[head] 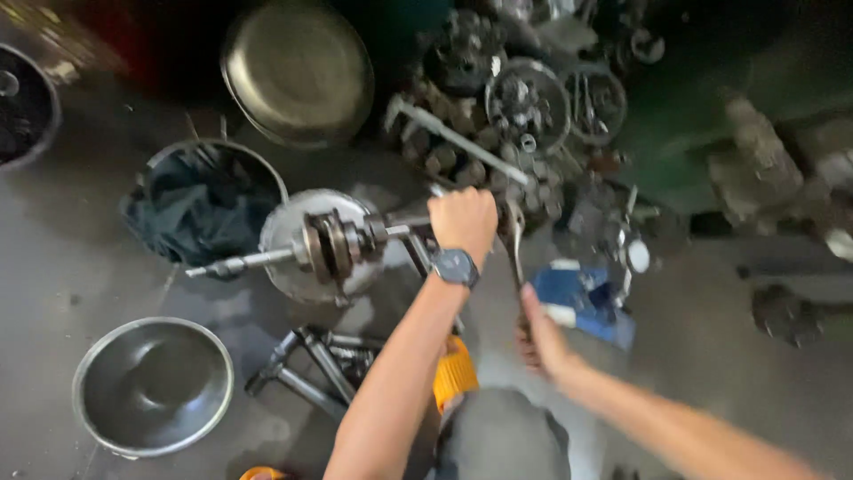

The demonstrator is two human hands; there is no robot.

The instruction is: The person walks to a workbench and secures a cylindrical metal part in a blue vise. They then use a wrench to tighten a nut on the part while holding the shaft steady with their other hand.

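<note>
Centrally, the left hand (462, 222), wearing a wristwatch (456, 266), is clenching into a fist around the near end of a crankshaft (333, 244), pinning it down. Just right of it, the right hand (540, 333) is closing its fingers round the lower handle of a wrench (514, 238), whose head is reaching up beside the left fist; motion blur is hiding exactly where the head is seating.

The crankshaft is lying roughly level over a shallow metal pan (284, 227) near the middle of the floor (62, 267), its thin shaft end pointing left toward a basin (206, 204) holding dark cloth. Judging by its thick steel webs and oily sheen, the part is likely heavy, rigid and slippery, and not fragile; the round journal beside the webs is offering the firmest hold, while the thin end would give poor leverage.

Outward, an empty steel bowl (153, 387) is sitting toward the floor's lower-left corner, a second crankshaft (311, 364) is lying between it and the left forearm, a blue box (582, 302) is resting right of the wrench, and a heap of gears (524, 107) is crowding the far edge.
</note>
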